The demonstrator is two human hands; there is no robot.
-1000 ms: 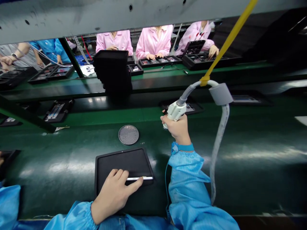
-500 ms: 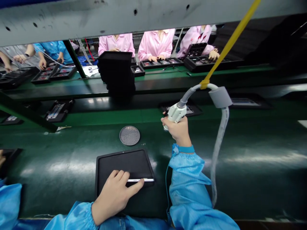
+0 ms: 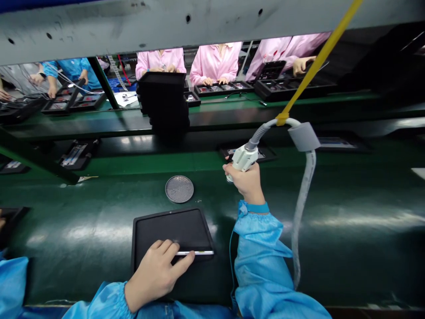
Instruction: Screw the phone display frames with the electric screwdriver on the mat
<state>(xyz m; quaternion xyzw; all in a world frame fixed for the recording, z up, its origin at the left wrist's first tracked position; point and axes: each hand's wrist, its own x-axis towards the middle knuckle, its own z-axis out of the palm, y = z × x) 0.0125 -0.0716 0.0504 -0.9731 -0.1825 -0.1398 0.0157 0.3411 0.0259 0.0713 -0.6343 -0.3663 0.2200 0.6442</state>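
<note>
My left hand (image 3: 157,268) is closed on the near edge of a flat, dark-faced device with a white edge strip (image 3: 201,253). My fingers rest on its dark face and my thumb lies by the strip. The device is in a shallow black tray (image 3: 133,235) on the green bench; its left part is hidden by my hand. My right hand (image 3: 247,179) is wrapped round a white hand-held tool (image 3: 245,157) with a corrugated neck and a thick grey hose (image 3: 304,190). Held above the bench, the tool points down and left. A blue band circles my right wrist.
A round perforated metal dish (image 3: 179,189) lies behind the tray, with tiny specks beside it. A yellow strap (image 3: 320,57) suspends the hose. Farther back stand a stack of black trays (image 3: 162,99) and other trays holding devices. Co-workers in pink (image 3: 215,64) and blue work opposite.
My left hand has shifted slightly left, and the device's white edge sits a little lower. The right hand and tool stay nearly still. Co-workers' hands across the bench have moved.
</note>
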